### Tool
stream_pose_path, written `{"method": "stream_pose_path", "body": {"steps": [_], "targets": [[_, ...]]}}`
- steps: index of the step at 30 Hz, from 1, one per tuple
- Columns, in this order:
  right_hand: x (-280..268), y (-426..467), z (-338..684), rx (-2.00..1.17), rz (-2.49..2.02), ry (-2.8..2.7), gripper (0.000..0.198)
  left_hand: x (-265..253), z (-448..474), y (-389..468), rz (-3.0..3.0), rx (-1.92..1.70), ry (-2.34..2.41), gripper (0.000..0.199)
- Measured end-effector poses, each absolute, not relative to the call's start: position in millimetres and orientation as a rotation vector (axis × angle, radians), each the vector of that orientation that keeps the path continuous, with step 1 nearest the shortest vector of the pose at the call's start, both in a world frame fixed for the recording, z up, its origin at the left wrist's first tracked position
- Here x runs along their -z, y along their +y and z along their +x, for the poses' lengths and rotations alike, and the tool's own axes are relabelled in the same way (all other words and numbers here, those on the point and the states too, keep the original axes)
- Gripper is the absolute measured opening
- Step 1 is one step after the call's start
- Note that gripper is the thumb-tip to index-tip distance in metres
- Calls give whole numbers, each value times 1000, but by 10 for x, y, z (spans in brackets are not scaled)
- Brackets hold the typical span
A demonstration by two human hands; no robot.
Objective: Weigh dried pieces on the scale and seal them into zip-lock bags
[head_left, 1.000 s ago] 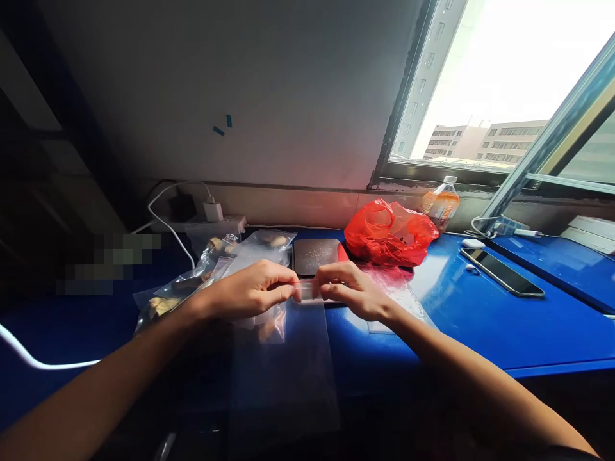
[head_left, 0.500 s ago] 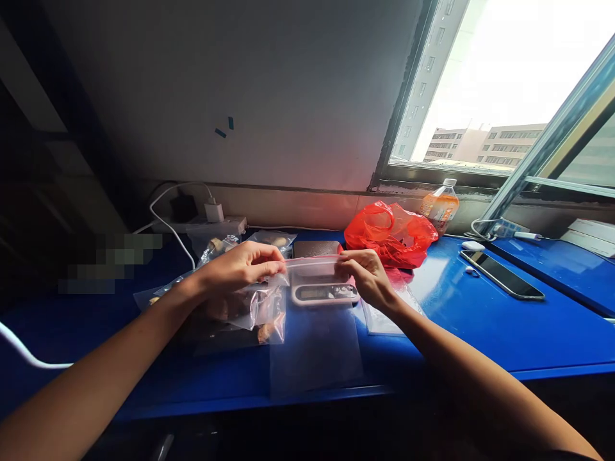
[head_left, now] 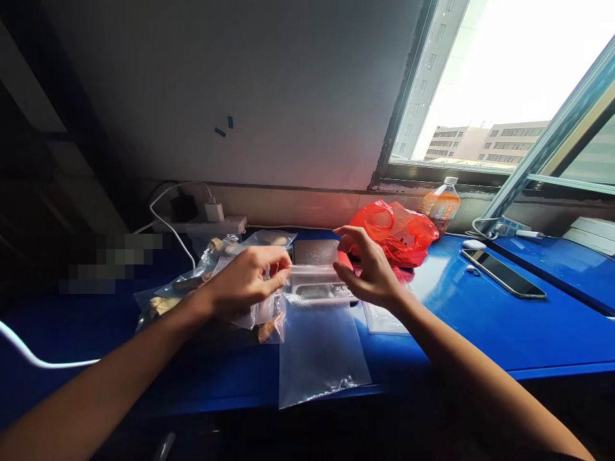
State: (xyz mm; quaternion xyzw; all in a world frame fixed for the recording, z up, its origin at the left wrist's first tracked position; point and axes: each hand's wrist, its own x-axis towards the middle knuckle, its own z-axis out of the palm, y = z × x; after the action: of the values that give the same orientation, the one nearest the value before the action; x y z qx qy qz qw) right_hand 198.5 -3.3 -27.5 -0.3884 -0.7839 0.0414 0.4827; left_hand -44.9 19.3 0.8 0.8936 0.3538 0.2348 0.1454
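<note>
left grip [head_left: 252,275] pinches a clear bag [head_left: 319,355], right grip [head_left: 368,272] gapes beside it.

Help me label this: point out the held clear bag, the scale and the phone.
Clear bag [head_left: 323,353], head view: its lower part.
Scale [head_left: 314,251], head view: its dark plate.
Phone [head_left: 504,274], head view: its dark screen.

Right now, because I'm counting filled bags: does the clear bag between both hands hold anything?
No, the clear bag is flat and see-through, with nothing visible inside.
</note>
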Motion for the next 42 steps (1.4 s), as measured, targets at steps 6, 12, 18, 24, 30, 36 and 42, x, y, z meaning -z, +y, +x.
{"method": "stream_pose_path", "body": {"steps": [6, 12, 18, 24, 30, 36, 42], "targets": [[313, -243, 1689, 74, -881, -2216, 34, 169, -286, 27, 2910, -740, 838, 13], [373, -267, 1623, 57, -873, -2202, 29, 223, -255, 5, 2897, -819, 864, 16], [435, -257, 1623, 156, -833, -2207, 26, 220, -246, -26, 2896, -880, 875, 17], [569, -171, 1585, 238, -786, -2179, 31, 221, -275, -13, 2916, -755, 907, 17], [559, -182, 1611, 123, -780, -2290, 31, 228, -335, 56, 3074, -594, 641, 22], [414, -202, 1675, -124, -797, -2311, 25, 178, -353, 31, 2983, -690, 526, 28], [286, -202, 1736, -197, -748, -2298, 20, 63, -362, -76, 2898, -679, 477, 29]]}}
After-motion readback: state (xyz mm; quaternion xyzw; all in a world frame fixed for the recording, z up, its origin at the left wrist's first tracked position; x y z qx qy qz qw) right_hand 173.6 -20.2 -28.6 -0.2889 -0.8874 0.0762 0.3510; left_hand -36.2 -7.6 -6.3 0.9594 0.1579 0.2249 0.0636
